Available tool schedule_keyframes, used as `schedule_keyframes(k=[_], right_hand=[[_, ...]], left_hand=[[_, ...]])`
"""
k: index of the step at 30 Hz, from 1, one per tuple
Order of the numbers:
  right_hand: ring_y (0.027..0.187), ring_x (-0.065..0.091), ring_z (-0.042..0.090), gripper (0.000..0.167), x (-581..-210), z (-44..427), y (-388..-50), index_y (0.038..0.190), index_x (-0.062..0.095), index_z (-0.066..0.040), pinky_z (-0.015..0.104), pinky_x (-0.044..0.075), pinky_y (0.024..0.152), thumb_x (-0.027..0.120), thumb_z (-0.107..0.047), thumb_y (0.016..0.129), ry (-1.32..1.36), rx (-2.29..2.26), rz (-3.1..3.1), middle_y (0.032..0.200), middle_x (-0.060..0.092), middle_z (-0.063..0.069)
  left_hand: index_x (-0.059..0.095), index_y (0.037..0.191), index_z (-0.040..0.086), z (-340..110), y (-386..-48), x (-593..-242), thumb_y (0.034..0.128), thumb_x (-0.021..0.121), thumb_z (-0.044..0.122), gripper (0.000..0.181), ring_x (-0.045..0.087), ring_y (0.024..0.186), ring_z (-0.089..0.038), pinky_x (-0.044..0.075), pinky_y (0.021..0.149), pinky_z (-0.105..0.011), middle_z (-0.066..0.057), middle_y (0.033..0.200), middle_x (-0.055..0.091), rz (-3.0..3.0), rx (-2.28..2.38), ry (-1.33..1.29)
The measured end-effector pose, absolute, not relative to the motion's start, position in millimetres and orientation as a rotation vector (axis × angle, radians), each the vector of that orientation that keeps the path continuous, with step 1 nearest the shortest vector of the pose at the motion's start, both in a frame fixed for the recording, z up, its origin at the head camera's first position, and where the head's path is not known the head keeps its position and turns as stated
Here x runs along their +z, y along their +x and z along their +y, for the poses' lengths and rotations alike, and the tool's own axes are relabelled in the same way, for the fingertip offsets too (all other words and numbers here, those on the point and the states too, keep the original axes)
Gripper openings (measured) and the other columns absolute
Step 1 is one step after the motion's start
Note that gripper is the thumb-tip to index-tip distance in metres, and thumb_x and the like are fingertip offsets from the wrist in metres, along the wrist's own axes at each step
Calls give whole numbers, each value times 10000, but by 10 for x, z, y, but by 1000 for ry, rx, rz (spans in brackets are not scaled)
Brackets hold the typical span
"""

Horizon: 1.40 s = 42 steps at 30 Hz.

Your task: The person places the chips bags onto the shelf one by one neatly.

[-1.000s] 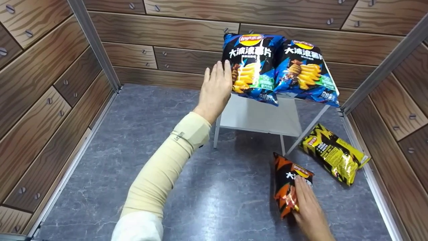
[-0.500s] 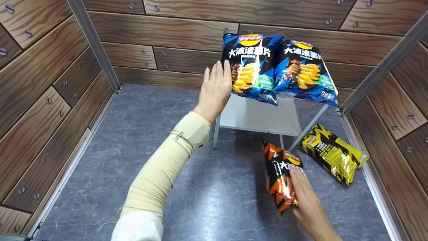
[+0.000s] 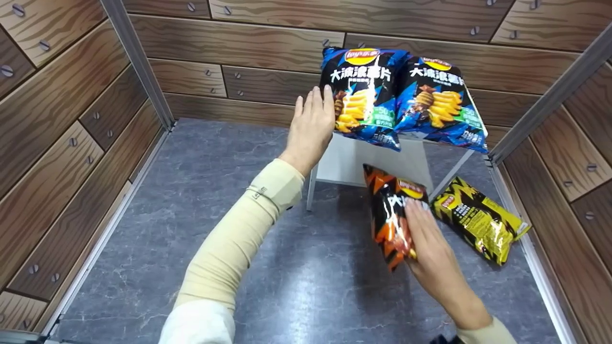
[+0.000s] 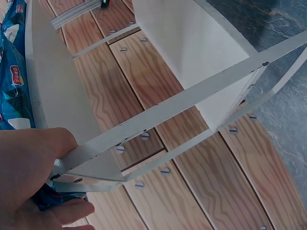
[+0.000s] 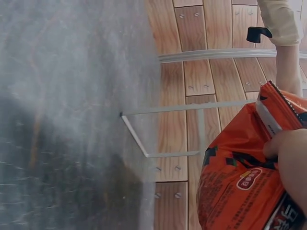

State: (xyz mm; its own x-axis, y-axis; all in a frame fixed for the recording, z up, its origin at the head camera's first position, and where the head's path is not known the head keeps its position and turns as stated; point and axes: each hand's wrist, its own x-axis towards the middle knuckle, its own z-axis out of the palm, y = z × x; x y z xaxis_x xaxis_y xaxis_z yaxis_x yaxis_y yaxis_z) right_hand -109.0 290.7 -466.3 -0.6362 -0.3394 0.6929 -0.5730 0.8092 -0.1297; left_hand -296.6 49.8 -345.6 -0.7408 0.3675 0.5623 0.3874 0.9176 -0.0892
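My right hand [image 3: 430, 248] holds an orange-and-black bag of potato chips [image 3: 389, 229] in the air, in front of the white rack [image 3: 377, 160]. In the right wrist view, the thumb presses on the bag's orange back [image 5: 240, 177]. On the rack's top lie two blue-and-black chip bags, a left one [image 3: 361, 91] and a right one [image 3: 430, 100], side by side. My left hand [image 3: 311, 131] lies with fingers straight against the left blue bag's side. The left wrist view has the thumb side [image 4: 43, 148] by the rack's metal edge; part of that hand's contact is hidden.
A yellow-and-black chip bag [image 3: 478, 220] lies on the grey floor [image 3: 229, 157] by the rack's right leg, near the right wall. Wood-patterned panels [image 3: 248, 48] close off the back and both sides. The rack has a lower white shelf.
My right hand has carried the orange chip bag upward and slightly left, from low over the floor to just before the rack's lower shelf. The left hand and the blue bags stay put.
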Motion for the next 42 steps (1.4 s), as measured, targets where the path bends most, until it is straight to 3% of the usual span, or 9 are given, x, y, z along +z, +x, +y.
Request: schedule_keyframes(k=[2,4,6,9,16,25,32,42], right_hand=[[1355,443,471,637,-4625,2884,-1178,1459,382,105,414,225,1242,611,-62,888,671,435,-2327,1498,430,280],[1359,443,461,779,-4599,2862,-1268,1465,379,97,433,236,1237,631,116,729,669,423,-2342,1495,433,282],[1365,443,449,880,-4578,2843,-1358,1471,376,88,472,271,1216,645,211,642,659,405,-2366,1497,433,280],[1367,448,439,924,-4560,2816,-1496,1469,375,93,544,337,1159,694,236,614,639,342,-2406,1495,435,282],[1353,459,452,899,-4525,2728,-1796,1442,402,114,577,372,1123,807,115,640,638,221,-2466,1471,451,305],[1364,452,433,1012,-4523,2556,-2086,1444,413,77,613,339,1123,935,-98,594,622,152,-2497,1473,469,270],[1420,386,415,947,-4528,2445,-2290,1462,396,36,632,251,1169,899,-203,697,585,228,-2612,1527,415,240],[1540,142,329,1085,-4441,2276,-2574,1564,233,-26,578,39,1241,853,-318,722,513,232,-2918,1651,198,160]], left_hand=[[399,1481,-29,497,-2968,-3456,1006,471,38,485,524,1345,-305,391,1152,-469,-227,1455,512,-2481,-45,-538],[405,1477,-29,496,-2968,-3458,1008,466,41,478,529,1341,-305,397,1148,-468,-227,1450,517,-2475,-41,-538],[412,1474,-27,498,-2968,-3463,1012,459,43,470,534,1335,-303,401,1145,-464,-225,1445,523,-2465,-35,-534],[425,1467,-25,501,-2971,-3469,1011,460,49,464,545,1324,-299,410,1139,-458,-221,1434,536,-2448,-24,-529],[460,1444,-22,515,-2980,-3496,1012,424,50,439,575,1288,-295,435,1117,-451,-216,1401,567,-2390,-16,-512],[456,1447,-16,511,-2983,-3497,1011,425,50,442,569,1295,-294,428,1123,-448,-212,1406,563,-2397,-22,-504],[438,1460,-16,505,-2975,-3476,1021,421,56,445,556,1308,-296,418,1132,-451,-214,1420,550,-2424,-26,-510],[404,1477,-25,510,-2976,-3480,1011,448,68,478,536,1330,-306,404,1144,-450,-223,1445,523,-2450,-5,-515]])
